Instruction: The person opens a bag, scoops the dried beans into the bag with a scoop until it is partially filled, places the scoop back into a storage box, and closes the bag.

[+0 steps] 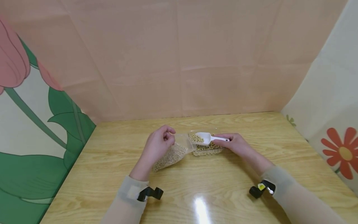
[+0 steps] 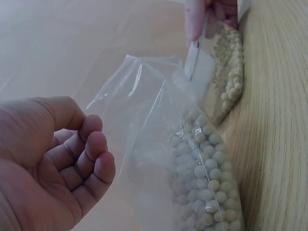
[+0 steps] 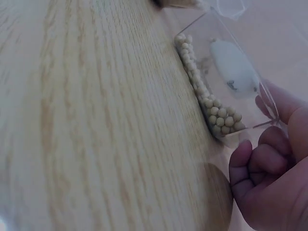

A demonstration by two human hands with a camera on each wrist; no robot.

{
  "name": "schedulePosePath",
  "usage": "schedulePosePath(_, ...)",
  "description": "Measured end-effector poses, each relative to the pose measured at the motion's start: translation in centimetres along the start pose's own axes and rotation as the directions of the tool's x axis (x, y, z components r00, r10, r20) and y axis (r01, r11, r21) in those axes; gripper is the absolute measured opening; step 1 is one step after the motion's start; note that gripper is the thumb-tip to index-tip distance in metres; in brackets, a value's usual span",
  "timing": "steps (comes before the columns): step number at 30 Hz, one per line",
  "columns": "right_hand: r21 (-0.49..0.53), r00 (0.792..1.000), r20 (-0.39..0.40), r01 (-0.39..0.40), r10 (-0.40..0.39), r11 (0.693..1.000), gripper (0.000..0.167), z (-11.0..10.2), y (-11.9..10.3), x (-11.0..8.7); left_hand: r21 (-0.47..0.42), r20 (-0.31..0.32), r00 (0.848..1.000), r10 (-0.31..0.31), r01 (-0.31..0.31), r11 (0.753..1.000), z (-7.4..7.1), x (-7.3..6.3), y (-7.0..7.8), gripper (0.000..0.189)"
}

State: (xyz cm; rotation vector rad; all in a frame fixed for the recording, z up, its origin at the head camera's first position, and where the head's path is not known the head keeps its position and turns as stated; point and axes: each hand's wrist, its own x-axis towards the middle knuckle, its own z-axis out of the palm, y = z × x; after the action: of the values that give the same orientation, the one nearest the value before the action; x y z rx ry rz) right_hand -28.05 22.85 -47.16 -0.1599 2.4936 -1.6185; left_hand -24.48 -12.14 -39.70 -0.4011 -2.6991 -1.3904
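Observation:
My left hand (image 1: 160, 143) pinches the rim of a clear plastic bag (image 2: 139, 96) between thumb and curled fingers. Pale round soybeans (image 2: 207, 178) fill the lower part of this bag, which lies slanted on the table with its mouth toward the right. My right hand (image 1: 234, 143) grips the handle of a white scoop (image 1: 206, 137). Soybeans lie in the scoop's bowl, which is at the bag's mouth and over a clear rectangular container (image 3: 240, 53). More soybeans (image 3: 224, 118) cover the container's bottom.
The wood-grain table (image 1: 179, 193) reaches back to a pink cloth backdrop (image 1: 179, 62). Flower-printed panels flank it, with a green leaf (image 1: 25, 174) at left and a red flower (image 1: 344, 152) at right. A dark camera (image 1: 151, 193) is strapped on the left wrist.

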Motion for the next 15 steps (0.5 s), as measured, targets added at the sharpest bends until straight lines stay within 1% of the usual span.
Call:
schedulePosePath(3, 0.052, 1.0, -0.003, -0.007, 0.007, 0.999, 0.054, -0.2, 0.3, -0.2, -0.001, 0.0, 1.0, 0.002, -0.002, 1.0, 0.0, 0.0, -0.1, 0.025)
schedulePosePath(5, 0.112, 1.0, -0.002, -0.019, 0.019, 0.994, 0.052, -0.3, 0.5, -0.3, -0.005, 0.002, 1.0, 0.003, -0.003, 1.0, 0.0, 0.0, -0.1, 0.026)
schedulePosePath(10, 0.242, 0.999, 0.021, -0.032, 0.028, 0.97, 0.048, -0.6, 1.1, -0.4, -0.006, 0.006, 1.0, 0.004, -0.004, 1.0, 0.0, 0.0, 0.0, 0.026)
schedulePosePath(15, 0.256, 0.999, 0.028, -0.035, 0.029, 0.966, 0.05, -1.2, 1.1, -0.9, -0.006, 0.003, 1.0, 0.003, -0.003, 1.0, 0.0, 0.0, -0.1, 0.026)
